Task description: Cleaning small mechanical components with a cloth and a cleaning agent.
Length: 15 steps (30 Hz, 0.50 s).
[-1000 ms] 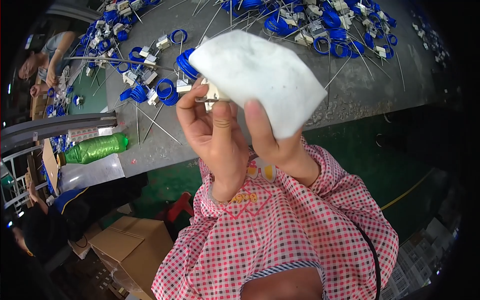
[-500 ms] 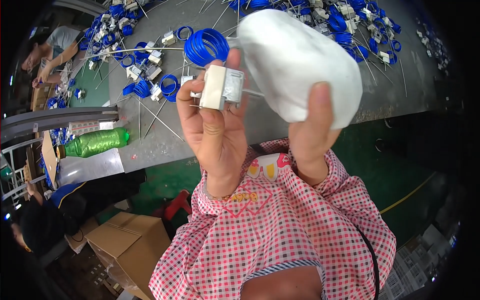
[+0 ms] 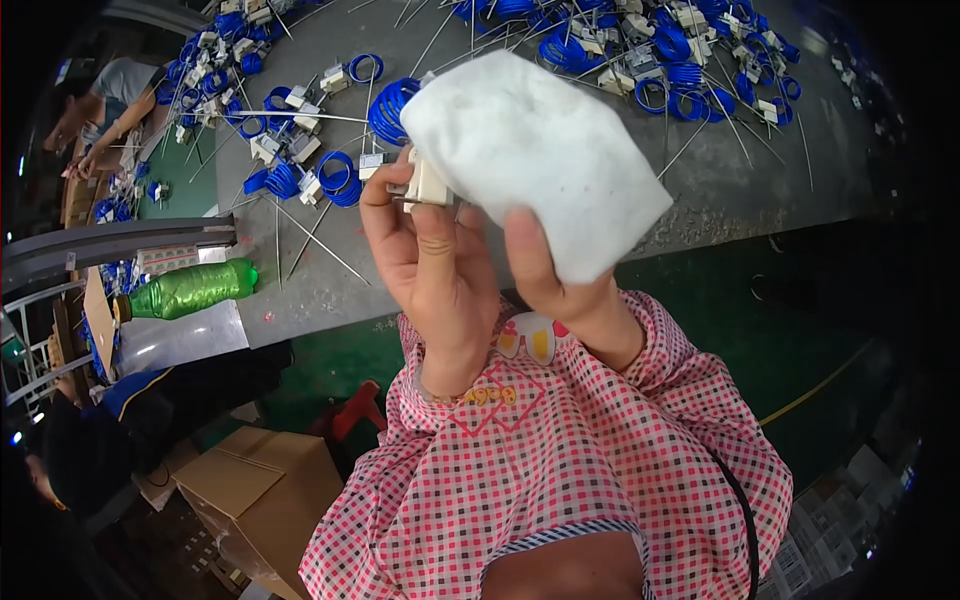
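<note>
My left hand (image 3: 448,270) is closed around a capillary thermostat (image 3: 428,186), with thumb and fingers on its cream block. Its blue coil (image 3: 388,112) stands out beyond the fingertips, and a thin metal rod runs from it to the left. In my right hand (image 3: 575,305) is a folded white cloth (image 3: 545,150), gripped with the thumb on the near side; the other fingers are behind it. The cloth overlaps the right part of the thermostat and hides its metal side and some left fingertips.
Piles of similar thermostats with blue coils (image 3: 685,75) cover the far side of the grey table (image 3: 330,290). A green bottle (image 3: 195,290) lies at the left by a metal rail (image 3: 130,232). Another person (image 3: 115,105) works at far left. A cardboard box (image 3: 255,490) stands below.
My right hand has brought the white cloth left and slightly down, over the thermostat's metal side and part of its coil. The left hand has barely moved and keeps its hold.
</note>
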Tool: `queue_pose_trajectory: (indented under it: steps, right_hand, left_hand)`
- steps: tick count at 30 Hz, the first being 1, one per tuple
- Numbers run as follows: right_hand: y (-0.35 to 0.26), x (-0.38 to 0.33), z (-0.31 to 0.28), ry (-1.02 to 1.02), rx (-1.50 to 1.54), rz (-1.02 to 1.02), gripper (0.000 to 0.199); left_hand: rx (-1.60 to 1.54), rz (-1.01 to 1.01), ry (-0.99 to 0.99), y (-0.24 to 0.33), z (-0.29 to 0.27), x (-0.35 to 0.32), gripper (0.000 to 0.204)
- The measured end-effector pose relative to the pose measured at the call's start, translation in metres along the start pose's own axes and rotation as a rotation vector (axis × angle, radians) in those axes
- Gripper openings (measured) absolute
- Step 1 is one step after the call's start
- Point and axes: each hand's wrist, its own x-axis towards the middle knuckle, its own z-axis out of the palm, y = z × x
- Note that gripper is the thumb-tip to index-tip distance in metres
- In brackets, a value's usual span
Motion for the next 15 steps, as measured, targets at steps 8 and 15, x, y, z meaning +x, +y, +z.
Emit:
queue_pose_trajectory:
  steps: [8, 15]
  right_hand:
    - [0.000, 0.006, -0.001, 0.250, 0.335, 0.390, 0.024]
    - [0.004, 0.012, -0.005, 0.092, -0.019, 0.007, 0.035]
  left_hand:
    - [-0.097, -0.040, -0.079, 0.003, 0.001, 0.009, 0.026]
    - [-0.051, -0.024, -0.060, -0.003, 0.003, 0.005, 0.029]
